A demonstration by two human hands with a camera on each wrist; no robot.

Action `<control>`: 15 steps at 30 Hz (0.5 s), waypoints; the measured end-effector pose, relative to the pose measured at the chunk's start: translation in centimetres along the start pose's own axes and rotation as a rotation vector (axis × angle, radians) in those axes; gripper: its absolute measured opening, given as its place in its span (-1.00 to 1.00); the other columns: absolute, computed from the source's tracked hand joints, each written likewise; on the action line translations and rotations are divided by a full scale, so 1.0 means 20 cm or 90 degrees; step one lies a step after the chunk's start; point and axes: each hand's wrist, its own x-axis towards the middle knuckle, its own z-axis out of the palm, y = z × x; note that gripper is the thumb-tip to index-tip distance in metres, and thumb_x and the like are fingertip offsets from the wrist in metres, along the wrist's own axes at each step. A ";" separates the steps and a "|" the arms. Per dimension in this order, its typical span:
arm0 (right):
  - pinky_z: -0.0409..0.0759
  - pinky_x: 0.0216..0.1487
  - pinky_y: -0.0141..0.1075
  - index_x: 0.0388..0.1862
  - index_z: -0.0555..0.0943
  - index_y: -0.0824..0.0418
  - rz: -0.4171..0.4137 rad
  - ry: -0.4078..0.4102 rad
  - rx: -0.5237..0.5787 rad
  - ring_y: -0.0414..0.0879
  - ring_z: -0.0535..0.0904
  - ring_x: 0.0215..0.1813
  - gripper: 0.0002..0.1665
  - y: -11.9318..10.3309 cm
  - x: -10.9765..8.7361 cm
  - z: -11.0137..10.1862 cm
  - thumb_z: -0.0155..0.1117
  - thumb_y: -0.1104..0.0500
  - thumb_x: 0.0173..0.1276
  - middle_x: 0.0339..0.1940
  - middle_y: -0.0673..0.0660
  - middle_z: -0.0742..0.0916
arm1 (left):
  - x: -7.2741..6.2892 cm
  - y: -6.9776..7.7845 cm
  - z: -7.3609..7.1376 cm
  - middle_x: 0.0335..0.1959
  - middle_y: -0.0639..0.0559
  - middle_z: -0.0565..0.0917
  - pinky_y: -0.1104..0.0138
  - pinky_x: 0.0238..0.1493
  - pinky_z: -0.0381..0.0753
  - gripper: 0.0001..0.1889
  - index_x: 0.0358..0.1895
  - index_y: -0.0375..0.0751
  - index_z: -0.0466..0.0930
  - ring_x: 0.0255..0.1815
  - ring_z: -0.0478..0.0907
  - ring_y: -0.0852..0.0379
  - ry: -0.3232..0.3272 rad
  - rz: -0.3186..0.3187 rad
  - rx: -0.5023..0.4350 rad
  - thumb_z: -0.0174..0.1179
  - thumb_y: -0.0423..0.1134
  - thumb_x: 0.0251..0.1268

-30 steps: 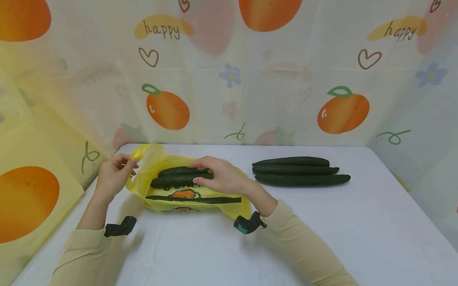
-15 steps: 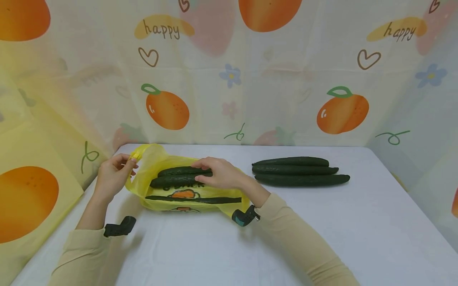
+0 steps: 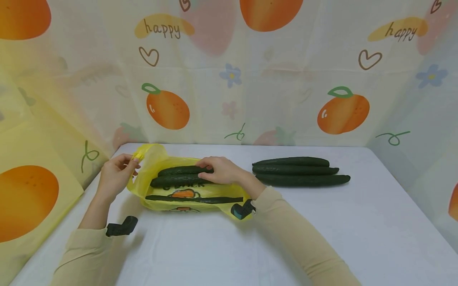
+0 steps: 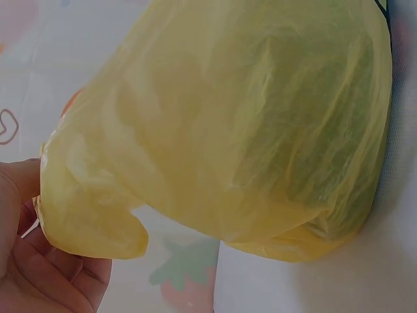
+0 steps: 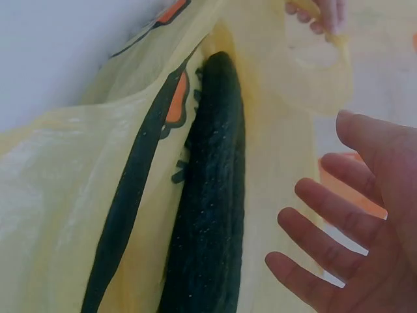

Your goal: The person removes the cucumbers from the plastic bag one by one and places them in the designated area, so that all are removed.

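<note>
My left hand (image 3: 114, 172) pinches the handle of a thin yellow plastic bag (image 3: 152, 159), which lies on its side with its mouth spread. In the left wrist view the handle loop (image 4: 98, 222) hangs from between thumb and fingers. Two dark green cucumbers (image 3: 179, 181) lie side by side in the bag; their right ends are hidden behind my right hand (image 3: 223, 170). That hand hovers over them, and the right wrist view has its fingers spread apart beside the cucumber (image 5: 208, 189). Along the bag's near edge runs a narrow dark strip (image 3: 193, 199).
Several more cucumbers (image 3: 297, 170) lie in a group on the white table (image 3: 304, 222), right of the bag. A fruit-patterned cloth (image 3: 229, 99) hangs behind the table and along both sides. Each wrist carries a small black camera (image 3: 121, 226).
My right hand has shifted slightly, its wrist and sleeve moving up and to the left over the bag. The left hand keeps the handle in nearly the same spot.
</note>
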 end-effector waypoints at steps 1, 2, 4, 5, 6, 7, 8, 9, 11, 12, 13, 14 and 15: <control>0.45 0.15 -0.25 0.24 0.41 0.12 0.002 -0.002 0.000 -0.07 0.52 0.13 -0.51 0.00 0.00 0.00 0.09 0.00 0.38 0.14 0.11 0.58 | 0.00 0.00 0.00 -0.56 0.37 0.56 0.48 -0.61 0.50 -0.71 -0.21 -0.39 0.52 -0.57 0.51 0.37 0.000 0.000 -0.002 0.06 -0.16 0.34; 0.45 0.15 -0.25 0.24 0.41 0.12 0.003 -0.005 0.001 -0.06 0.52 0.12 -0.51 0.01 0.01 0.00 0.09 0.00 0.38 0.14 0.12 0.58 | 0.00 0.00 0.00 -0.56 0.37 0.56 0.48 -0.61 0.50 -0.72 -0.21 -0.39 0.53 -0.57 0.51 0.37 0.000 0.000 -0.001 0.06 -0.17 0.34; 0.44 0.15 -0.24 0.24 0.41 0.13 0.007 -0.008 0.002 -0.05 0.52 0.12 -0.51 0.02 0.01 0.01 0.09 0.01 0.37 0.13 0.14 0.59 | 0.00 0.00 0.00 -0.57 0.37 0.55 0.48 -0.61 0.51 -0.72 -0.21 -0.39 0.53 -0.57 0.51 0.37 -0.001 -0.001 -0.001 0.06 -0.17 0.34; 0.45 0.15 -0.23 0.24 0.41 0.15 0.010 -0.009 0.005 -0.05 0.52 0.12 -0.51 0.02 0.01 0.01 0.09 0.02 0.37 0.13 0.14 0.59 | 0.00 0.00 0.00 -0.57 0.36 0.56 0.48 -0.61 0.51 -0.72 -0.21 -0.39 0.52 -0.57 0.51 0.36 -0.002 -0.002 -0.003 0.06 -0.17 0.34; 0.45 0.15 -0.22 0.24 0.41 0.16 0.013 -0.010 0.007 -0.04 0.52 0.12 -0.51 0.03 0.02 0.02 0.10 0.02 0.38 0.13 0.15 0.59 | 0.00 0.00 0.01 -0.56 0.35 0.56 0.48 -0.61 0.51 -0.72 -0.21 -0.39 0.52 -0.57 0.51 0.36 -0.003 -0.004 -0.004 0.06 -0.17 0.34; 0.45 0.15 -0.22 0.23 0.41 0.17 0.017 -0.010 0.008 -0.04 0.52 0.12 -0.51 0.03 0.02 0.02 0.10 0.02 0.38 0.13 0.15 0.59 | 0.00 0.00 0.01 -0.56 0.33 0.57 0.47 -0.61 0.51 -0.72 -0.21 -0.40 0.52 -0.57 0.51 0.35 -0.005 -0.006 -0.004 0.06 -0.17 0.34; 0.45 0.15 -0.21 0.23 0.41 0.18 0.020 -0.010 0.007 -0.03 0.52 0.12 -0.51 0.04 0.02 0.03 0.09 0.02 0.38 0.13 0.16 0.59 | 0.00 -0.01 0.01 -0.55 0.32 0.57 0.47 -0.61 0.51 -0.72 -0.21 -0.40 0.52 -0.56 0.51 0.35 -0.007 -0.008 -0.003 0.05 -0.17 0.34; 0.45 0.14 -0.21 0.23 0.41 0.18 0.023 -0.010 0.006 -0.03 0.52 0.11 -0.51 0.05 0.02 0.03 0.09 0.02 0.38 0.12 0.16 0.59 | 0.00 -0.01 0.01 -0.54 0.29 0.58 0.47 -0.61 0.51 -0.72 -0.20 -0.39 0.52 -0.56 0.51 0.35 -0.008 -0.010 -0.004 0.05 -0.17 0.34; 0.46 0.13 -0.20 0.23 0.42 0.20 0.031 -0.012 0.004 -0.03 0.52 0.11 -0.50 0.06 0.03 0.04 0.09 0.02 0.38 0.12 0.16 0.59 | 0.00 -0.02 0.01 -0.53 0.27 0.58 0.47 -0.60 0.51 -0.72 -0.19 -0.39 0.53 -0.55 0.50 0.34 -0.011 -0.013 -0.003 0.05 -0.17 0.35; 0.46 0.13 -0.20 0.22 0.42 0.20 0.034 -0.011 0.001 -0.03 0.53 0.10 -0.51 0.07 0.04 0.05 0.09 0.02 0.38 0.11 0.15 0.60 | 0.01 -0.03 0.01 -0.52 0.27 0.58 0.47 -0.61 0.51 -0.72 -0.19 -0.39 0.53 -0.55 0.50 0.34 -0.012 -0.015 -0.001 0.04 -0.17 0.35; 0.46 0.13 -0.20 0.22 0.42 0.20 0.036 -0.011 -0.002 -0.03 0.53 0.10 -0.51 0.08 0.04 0.05 0.09 0.02 0.38 0.11 0.15 0.60 | 0.01 -0.03 0.01 -0.52 0.27 0.58 0.47 -0.61 0.51 -0.72 -0.19 -0.39 0.54 -0.55 0.50 0.34 -0.013 -0.015 0.000 0.05 -0.17 0.35; 0.47 0.12 -0.20 0.22 0.42 0.20 0.038 -0.012 -0.003 -0.03 0.53 0.09 -0.51 0.08 0.04 0.05 0.09 0.02 0.38 0.10 0.15 0.60 | 0.01 -0.04 0.01 -0.53 0.29 0.58 0.47 -0.61 0.51 -0.72 -0.19 -0.38 0.54 -0.55 0.50 0.34 -0.012 -0.014 0.001 0.05 -0.17 0.35; 0.47 0.12 -0.20 0.22 0.43 0.20 0.041 -0.013 -0.004 -0.03 0.53 0.09 -0.51 0.08 0.05 0.06 0.09 0.01 0.38 0.10 0.14 0.60 | 0.01 -0.04 0.01 -0.53 0.31 0.57 0.47 -0.62 0.50 -0.72 -0.19 -0.38 0.54 -0.56 0.50 0.35 -0.011 -0.012 0.003 0.05 -0.17 0.35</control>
